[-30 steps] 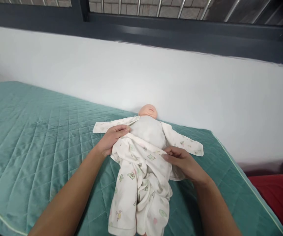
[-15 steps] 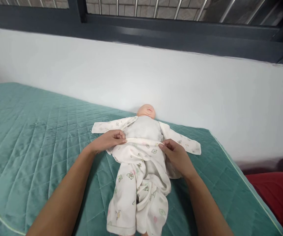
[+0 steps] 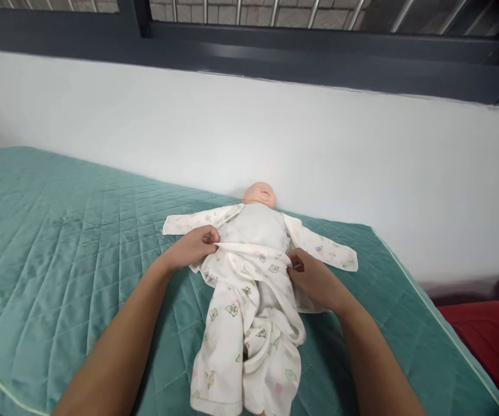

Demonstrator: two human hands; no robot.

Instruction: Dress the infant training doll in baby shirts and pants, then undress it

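A baby doll (image 3: 259, 195) lies on its back, head toward the wall, in a white printed top (image 3: 325, 248) with both sleeves spread out. White printed trousers (image 3: 227, 323) cover its legs up to the waist. My left hand (image 3: 195, 245) pinches the waistband at its left end. At the right end of the waistband, my right hand (image 3: 312, 274) has its fingers closed on the cloth. Between my hands the waistband runs across the doll's belly, below a plain pale area on the chest.
A green quilted cover (image 3: 80, 260) lies under the doll. Behind it rises a white wall (image 3: 362, 156), with a dark window frame (image 3: 249, 55) and metal bars above. A red chair (image 3: 487, 329) stands at the right edge.
My right hand has shifted slightly right and down along the waistband's end, its fingers now curled at the side. My left hand has moved slightly left and up. The view has shifted a little.
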